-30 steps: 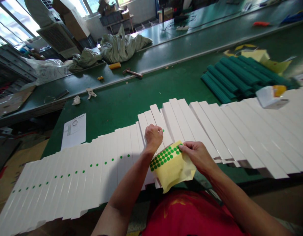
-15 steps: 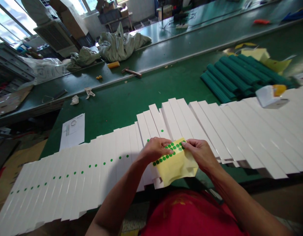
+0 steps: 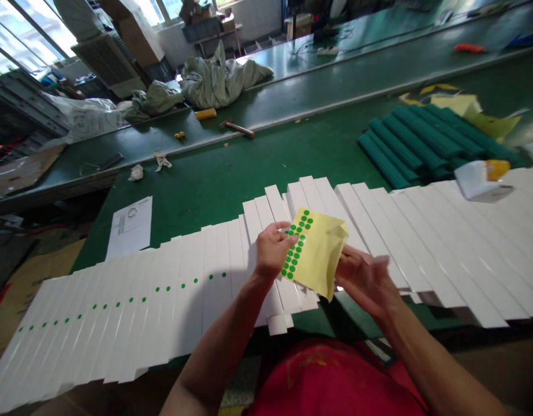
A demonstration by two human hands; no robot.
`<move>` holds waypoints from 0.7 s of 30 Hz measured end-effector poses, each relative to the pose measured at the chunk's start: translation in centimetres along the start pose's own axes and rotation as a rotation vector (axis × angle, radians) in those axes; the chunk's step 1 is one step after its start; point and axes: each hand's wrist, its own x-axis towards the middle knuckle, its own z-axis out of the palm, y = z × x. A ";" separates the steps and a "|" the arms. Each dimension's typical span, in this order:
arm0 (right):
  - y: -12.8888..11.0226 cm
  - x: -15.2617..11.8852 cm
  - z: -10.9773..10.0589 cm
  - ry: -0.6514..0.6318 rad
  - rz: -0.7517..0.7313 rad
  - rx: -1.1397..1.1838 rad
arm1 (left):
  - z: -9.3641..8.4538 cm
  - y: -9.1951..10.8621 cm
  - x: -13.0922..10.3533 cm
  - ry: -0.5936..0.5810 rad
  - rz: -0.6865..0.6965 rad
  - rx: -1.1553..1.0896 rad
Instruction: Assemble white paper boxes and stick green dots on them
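Observation:
My left hand (image 3: 272, 249) pinches the left edge of a yellow sheet of round green stickers (image 3: 320, 248), thumb on top. Green dots run in rows along the sheet's left side; the rest is bare yellow backing. At the sheet's lower right edge is my right hand (image 3: 365, 278), thumb spread and slightly blurred, its fingertips partly behind the paper. Beneath lie long white boxes (image 3: 183, 312) side by side. Many boxes on the left carry one green dot (image 3: 224, 274) each. The sheet and my left hand cover part of the middle boxes.
Dark green rolled pieces (image 3: 422, 141) lie at the right behind the boxes, near a small white carton (image 3: 483, 180). A printed paper (image 3: 130, 228) rests at the left. Farther back are a hammer (image 3: 238, 128), a grey-green sack (image 3: 218, 78) and an orange-handled tool (image 3: 469, 48).
The sticker sheet has turned so its dot rows run more steeply, and it has moved up slightly. My right thumb has come off the sheet and the hand has opened, shifting right and down.

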 end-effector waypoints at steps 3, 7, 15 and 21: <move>0.7 0.0 0.9 0.041 0.094 0.031 | 1.2 0.3 -0.7 -0.013 0.005 -0.075; 1.6 0.3 1.9 0.228 0.134 0.114 | 2.5 0.2 -1.7 -0.074 -0.005 -0.066; 2.1 0.8 2.0 0.459 0.006 0.139 | 3.1 -0.5 -1.7 -0.107 0.017 -0.119; 3.0 1.0 2.0 0.513 -0.077 0.020 | 3.5 -0.9 -1.7 0.053 0.144 0.005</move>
